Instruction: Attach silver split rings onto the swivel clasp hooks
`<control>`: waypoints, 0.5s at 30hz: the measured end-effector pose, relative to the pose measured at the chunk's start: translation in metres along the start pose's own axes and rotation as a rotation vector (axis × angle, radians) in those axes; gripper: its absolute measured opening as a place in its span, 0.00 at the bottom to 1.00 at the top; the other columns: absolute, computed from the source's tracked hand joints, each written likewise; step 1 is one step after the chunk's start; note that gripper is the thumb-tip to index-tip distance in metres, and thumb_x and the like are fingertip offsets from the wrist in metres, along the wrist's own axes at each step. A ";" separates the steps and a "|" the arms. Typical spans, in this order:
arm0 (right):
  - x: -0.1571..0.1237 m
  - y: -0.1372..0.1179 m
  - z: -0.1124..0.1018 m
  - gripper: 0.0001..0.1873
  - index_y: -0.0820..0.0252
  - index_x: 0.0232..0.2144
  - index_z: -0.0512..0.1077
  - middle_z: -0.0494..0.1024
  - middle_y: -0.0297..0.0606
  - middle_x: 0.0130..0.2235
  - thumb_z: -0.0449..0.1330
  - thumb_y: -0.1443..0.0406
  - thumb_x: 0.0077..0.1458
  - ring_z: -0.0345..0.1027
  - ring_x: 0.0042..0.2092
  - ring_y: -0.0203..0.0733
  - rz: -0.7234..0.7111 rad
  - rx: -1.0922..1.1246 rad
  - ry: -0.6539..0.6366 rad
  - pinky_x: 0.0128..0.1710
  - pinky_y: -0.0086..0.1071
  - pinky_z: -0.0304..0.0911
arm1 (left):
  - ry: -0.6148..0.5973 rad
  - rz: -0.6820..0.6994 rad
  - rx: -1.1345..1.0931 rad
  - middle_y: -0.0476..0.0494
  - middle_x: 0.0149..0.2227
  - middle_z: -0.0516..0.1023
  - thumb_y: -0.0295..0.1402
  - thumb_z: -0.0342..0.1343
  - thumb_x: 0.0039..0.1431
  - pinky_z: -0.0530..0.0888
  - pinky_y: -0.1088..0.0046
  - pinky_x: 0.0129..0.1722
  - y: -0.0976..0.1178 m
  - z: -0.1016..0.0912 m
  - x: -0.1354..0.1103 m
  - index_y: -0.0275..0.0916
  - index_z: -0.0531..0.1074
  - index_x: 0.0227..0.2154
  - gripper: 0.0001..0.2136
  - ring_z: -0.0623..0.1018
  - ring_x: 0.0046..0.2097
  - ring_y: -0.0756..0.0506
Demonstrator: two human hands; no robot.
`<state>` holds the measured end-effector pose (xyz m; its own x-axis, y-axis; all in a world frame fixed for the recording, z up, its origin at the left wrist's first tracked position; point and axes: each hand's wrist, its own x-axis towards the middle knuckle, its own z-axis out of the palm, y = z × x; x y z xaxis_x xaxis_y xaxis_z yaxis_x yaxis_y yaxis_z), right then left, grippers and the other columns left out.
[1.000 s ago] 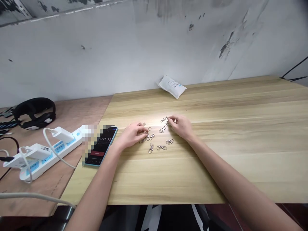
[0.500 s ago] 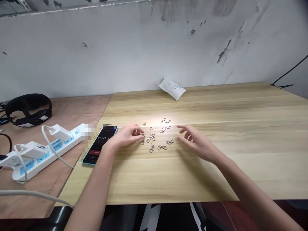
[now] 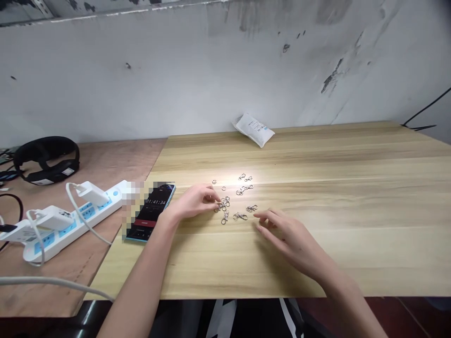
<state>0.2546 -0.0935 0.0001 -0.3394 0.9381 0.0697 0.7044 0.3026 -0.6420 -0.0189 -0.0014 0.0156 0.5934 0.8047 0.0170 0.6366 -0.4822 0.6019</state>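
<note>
Several small silver clasps and split rings (image 3: 240, 190) lie scattered in a bright patch on the light wooden table (image 3: 317, 197). My left hand (image 3: 195, 201) rests on the table with its fingertips pinched on a clasp (image 3: 220, 205) at the left of the scatter. My right hand (image 3: 289, 237) hovers low over the table, fingers stretched out and apart, holding nothing. Its fingertips are just right of two loose clasps (image 3: 240, 216), not touching them.
A phone (image 3: 151, 211) with a running timer lies left of my left hand. A white power strip (image 3: 66, 220) with plugged chargers and a black headset (image 3: 45, 159) sit on the brown table to the left. A white packet (image 3: 252, 129) lies by the wall.
My right hand let go of the clasps at the far side of the scatter, opened, and drew back toward me and to the right. My left hand stayed pinched at the left clasps.
</note>
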 end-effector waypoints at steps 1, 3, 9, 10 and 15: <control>-0.003 -0.001 0.002 0.12 0.53 0.46 0.71 0.76 0.40 0.43 0.51 0.60 0.64 0.73 0.41 0.43 0.009 0.005 0.016 0.39 0.37 0.69 | -0.012 0.015 -0.005 0.47 0.35 0.78 0.33 0.58 0.58 0.71 0.69 0.38 0.001 0.000 0.000 0.46 0.80 0.35 0.06 0.77 0.37 0.47; -0.008 -0.001 0.007 0.13 0.53 0.46 0.72 0.76 0.41 0.43 0.51 0.60 0.64 0.73 0.42 0.43 0.031 0.026 0.051 0.39 0.38 0.69 | -0.021 0.035 -0.011 0.46 0.35 0.78 0.33 0.58 0.57 0.71 0.69 0.39 0.003 0.001 0.001 0.46 0.80 0.35 0.06 0.77 0.38 0.46; -0.017 -0.001 0.015 0.13 0.54 0.44 0.73 0.77 0.41 0.42 0.52 0.59 0.63 0.73 0.39 0.43 0.081 0.105 0.107 0.37 0.38 0.70 | -0.013 0.028 -0.009 0.45 0.34 0.78 0.33 0.57 0.60 0.71 0.68 0.38 0.007 0.005 0.006 0.44 0.79 0.32 0.06 0.76 0.37 0.46; -0.017 -0.001 0.015 0.13 0.54 0.44 0.73 0.77 0.41 0.42 0.52 0.59 0.63 0.73 0.39 0.43 0.084 0.106 0.108 0.37 0.38 0.70 | -0.006 0.029 -0.003 0.45 0.34 0.79 0.33 0.56 0.60 0.71 0.68 0.38 0.006 0.006 0.006 0.44 0.79 0.32 0.06 0.76 0.37 0.46; -0.011 -0.005 0.018 0.12 0.53 0.45 0.72 0.76 0.41 0.43 0.52 0.59 0.63 0.72 0.41 0.43 0.068 0.096 0.095 0.39 0.38 0.69 | 0.026 0.034 -0.016 0.46 0.34 0.80 0.32 0.55 0.61 0.72 0.68 0.38 0.006 0.009 0.006 0.43 0.77 0.31 0.06 0.77 0.37 0.46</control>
<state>0.2439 -0.1087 -0.0115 -0.2298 0.9688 0.0926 0.6592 0.2249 -0.7175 -0.0073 -0.0025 0.0125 0.6018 0.7965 0.0585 0.6080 -0.5044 0.6131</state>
